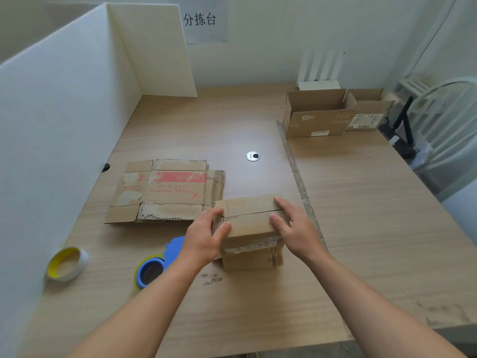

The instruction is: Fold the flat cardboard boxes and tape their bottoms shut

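A small folded cardboard box stands on the wooden table near the front middle, its two flaps closed on top with a seam between them. My left hand grips its left end, fingers on the top flap. My right hand presses the right end with straight fingers on the flaps. A stack of flat cardboard boxes with red print lies to the left behind it. A blue tape dispenser sits just left of my left wrist, partly hidden by my forearm.
A yellow-cored tape roll lies at the left by the white partition. Two open boxes stand at the back right. A round metal grommet sits mid-table. A white chair is at the right.
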A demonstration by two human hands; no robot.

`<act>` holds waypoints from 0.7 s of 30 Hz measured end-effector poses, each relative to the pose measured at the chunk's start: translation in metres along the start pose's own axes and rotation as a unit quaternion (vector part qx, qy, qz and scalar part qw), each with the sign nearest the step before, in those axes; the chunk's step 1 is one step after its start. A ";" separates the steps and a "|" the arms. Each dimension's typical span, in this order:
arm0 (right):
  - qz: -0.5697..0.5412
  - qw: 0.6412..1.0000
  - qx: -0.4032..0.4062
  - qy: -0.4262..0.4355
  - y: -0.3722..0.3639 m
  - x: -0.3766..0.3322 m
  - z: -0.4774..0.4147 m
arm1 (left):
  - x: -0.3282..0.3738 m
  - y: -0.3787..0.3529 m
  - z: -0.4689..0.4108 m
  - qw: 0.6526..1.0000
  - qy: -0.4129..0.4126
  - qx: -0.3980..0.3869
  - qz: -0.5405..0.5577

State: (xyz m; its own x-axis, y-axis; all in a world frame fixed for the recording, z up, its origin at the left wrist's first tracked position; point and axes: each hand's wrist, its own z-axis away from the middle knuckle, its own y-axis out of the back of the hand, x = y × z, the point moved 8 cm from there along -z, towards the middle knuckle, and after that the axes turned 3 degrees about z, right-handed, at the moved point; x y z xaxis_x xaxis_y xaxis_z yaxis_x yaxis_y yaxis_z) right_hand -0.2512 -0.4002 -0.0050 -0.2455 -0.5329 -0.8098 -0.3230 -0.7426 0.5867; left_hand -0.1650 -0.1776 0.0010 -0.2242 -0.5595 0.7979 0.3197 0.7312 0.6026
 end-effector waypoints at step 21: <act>0.304 0.932 -0.144 0.132 -0.067 -0.031 0.022 | -0.033 -0.005 0.025 0.999 0.014 0.000 -0.037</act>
State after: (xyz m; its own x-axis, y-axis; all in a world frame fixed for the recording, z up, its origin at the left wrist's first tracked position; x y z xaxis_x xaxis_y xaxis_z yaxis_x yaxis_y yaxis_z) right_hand -0.2417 -0.3251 -0.0195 -0.0566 -0.9439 -0.3253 0.0707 -0.3288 0.9418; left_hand -0.1825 -0.1527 -0.0280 -0.2217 -0.6233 0.7499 0.3021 0.6872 0.6606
